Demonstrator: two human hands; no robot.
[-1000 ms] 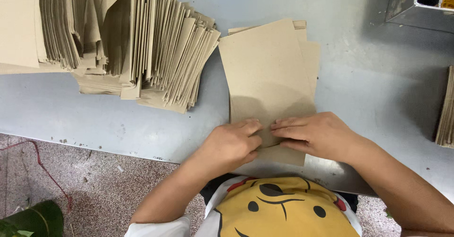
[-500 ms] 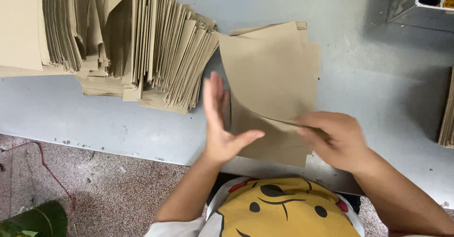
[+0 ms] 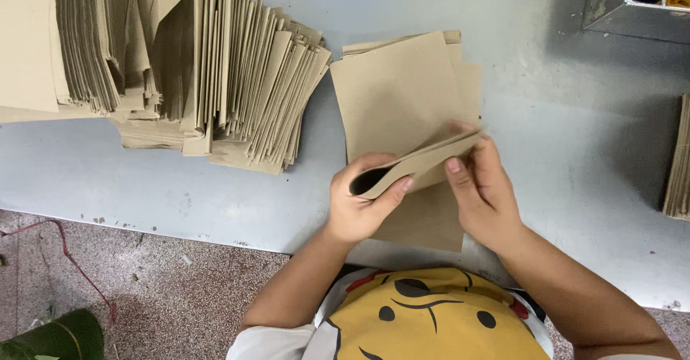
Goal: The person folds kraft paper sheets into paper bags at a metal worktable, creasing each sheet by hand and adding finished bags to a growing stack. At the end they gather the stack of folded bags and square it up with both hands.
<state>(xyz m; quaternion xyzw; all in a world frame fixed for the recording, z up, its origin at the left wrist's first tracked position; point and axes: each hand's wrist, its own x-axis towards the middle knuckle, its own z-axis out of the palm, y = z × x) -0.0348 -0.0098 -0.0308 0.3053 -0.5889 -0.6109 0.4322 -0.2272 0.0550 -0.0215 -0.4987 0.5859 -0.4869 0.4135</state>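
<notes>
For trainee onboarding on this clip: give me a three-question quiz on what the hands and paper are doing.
1. True or false: both hands hold one brown paper bag.
2. Which hand is at the bag's open mouth: A left, B right?
3. Fill in: the flat bags lie on a grey ____.

Key: 1 true, the right hand pinches its other end. 2 A. 3 table.

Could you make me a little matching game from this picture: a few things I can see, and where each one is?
Things:
1. folded brown paper piece
2. big stack of brown paper pieces
3. grey metal box
4. flat brown sheets

Places:
a. top right corner of the grey table
b. held between left hand and right hand
c. lying under the hands
d. leaning at the table's left

Pairs: 1-b, 2-d, 3-a, 4-c
</notes>
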